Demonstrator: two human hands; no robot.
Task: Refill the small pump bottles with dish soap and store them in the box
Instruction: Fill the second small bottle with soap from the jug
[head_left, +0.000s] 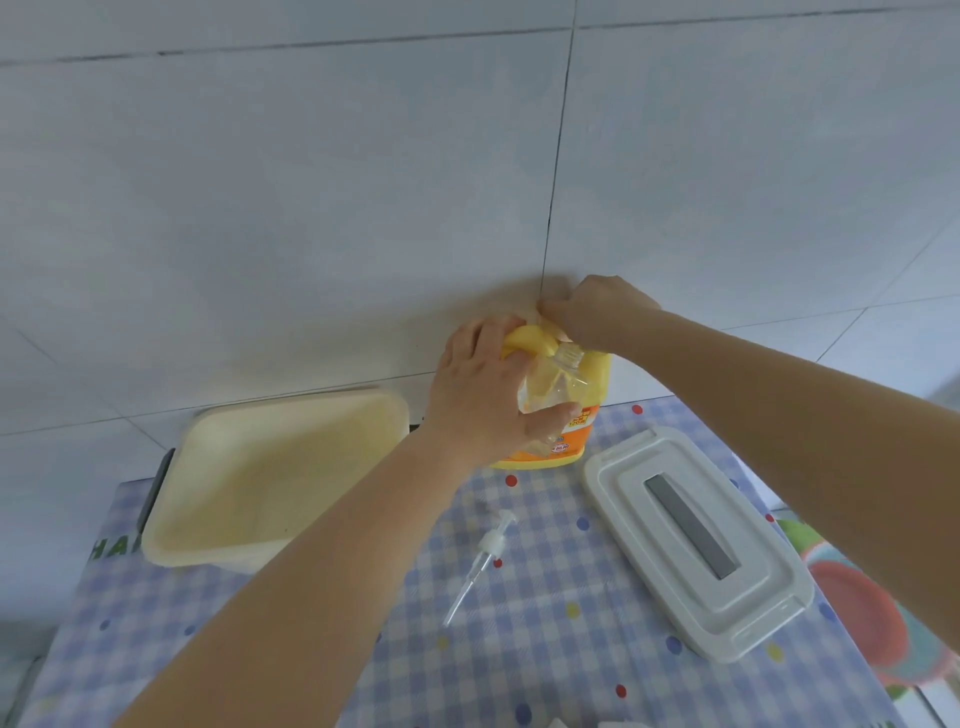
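The person stands at a table (519, 665) covered with a checked cloth. The left hand (483, 395) grasps a small clear bottle (553, 387) with its neck open and tilted toward the big yellow dish soap jug (592, 410), which stands at the far edge of the table near the tiled wall. The same hand also seems to touch the jug's yellow handle. The right hand (597, 312) is curled over the top of the jug, probably at the cap, but what it grips is hidden, so its grip cannot be told exactly.

The pump head (480, 564) with its thin tube lies loose on the cloth, near the middle. The cream box (363, 410) stands open on the left, and its white lid (696, 545) lies flat on the right.

The step in hand appears to be the preparation for pouring. The next move probably calls for opening the jug, holding the small bottle upright and steady, and pouring slowly, because the neck is narrow and soap could spill on the cloth.
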